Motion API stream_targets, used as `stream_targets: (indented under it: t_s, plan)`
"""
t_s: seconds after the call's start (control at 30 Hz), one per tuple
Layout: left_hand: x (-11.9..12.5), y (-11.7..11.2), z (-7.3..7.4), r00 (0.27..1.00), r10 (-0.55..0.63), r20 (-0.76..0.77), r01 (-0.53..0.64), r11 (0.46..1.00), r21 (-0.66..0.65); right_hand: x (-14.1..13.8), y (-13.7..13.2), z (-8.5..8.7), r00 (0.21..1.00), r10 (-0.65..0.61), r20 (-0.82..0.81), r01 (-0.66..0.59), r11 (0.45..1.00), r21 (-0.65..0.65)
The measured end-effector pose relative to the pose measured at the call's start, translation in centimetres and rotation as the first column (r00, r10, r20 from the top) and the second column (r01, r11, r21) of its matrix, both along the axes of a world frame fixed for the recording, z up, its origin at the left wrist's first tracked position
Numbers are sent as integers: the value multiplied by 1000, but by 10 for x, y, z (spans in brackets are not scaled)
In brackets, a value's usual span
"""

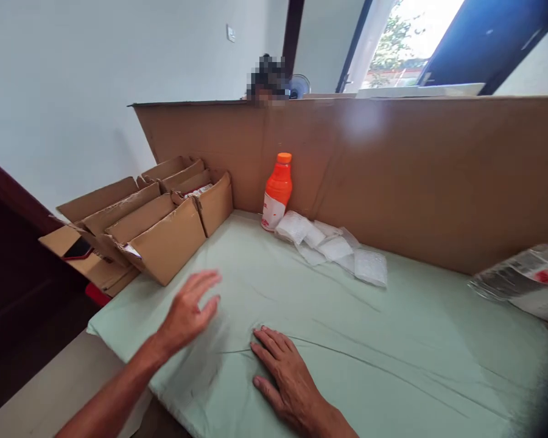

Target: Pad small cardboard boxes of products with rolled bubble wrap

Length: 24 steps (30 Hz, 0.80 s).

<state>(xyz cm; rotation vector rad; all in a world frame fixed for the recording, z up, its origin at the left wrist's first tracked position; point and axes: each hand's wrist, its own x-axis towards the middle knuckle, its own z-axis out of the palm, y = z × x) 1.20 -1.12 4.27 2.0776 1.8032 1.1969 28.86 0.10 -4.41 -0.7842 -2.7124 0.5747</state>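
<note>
My left hand [189,309] hovers over the left part of the table, fingers stretched and slightly blurred, holding nothing. Flat on the pale green cloth [420,340] lies my right hand [281,374], its fingers spread. Beyond my left hand stand open cardboard boxes [176,240]; what is inside them is mostly hidden. An orange bottle [279,188] with a white label stands upright against the cardboard panel. Touching its base are several bubble wrap pouches [335,246], spread toward the right.
A tall cardboard panel [438,176] runs along the table's back edge. At the far right lies a clear plastic pack [525,277] with a red mark. Behind the panel are a person, blurred out, and a fan [299,86]. The table's left edge drops to the floor.
</note>
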Motion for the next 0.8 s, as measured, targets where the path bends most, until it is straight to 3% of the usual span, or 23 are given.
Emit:
stream_targets:
  t_s: [0.1,0.17,0.27,0.37,0.47,0.57,0.67,0.8]
  plan:
    - [-49,30,30,922,314,-228,-262,937,232,4,3,-7,999,-10,-40,11,1000,23]
    - [-74,51,47,830,444,-338,-365,890,273,6,5,-12,998,-16,-65,18,999,35]
    - [-97,76,64,719,527,-452,-527,838,140,7,7,-17,997,-5,-83,9,999,51]
    - [-102,82,69,687,545,-481,-615,788,14,6,8,-19,994,10,-105,-1,997,77]
    - [-93,63,62,729,493,-474,-526,848,73,7,6,-22,983,-23,-185,46,992,118]
    - [-74,28,51,810,385,-442,-339,923,183,10,7,-26,925,-178,-335,222,970,99]
    - [-43,-5,46,878,230,-420,-127,958,259,16,15,-26,794,-399,-459,415,907,-71]
    - [9,-35,51,913,-88,-398,197,951,240,27,31,-15,556,-648,-521,525,759,-385]
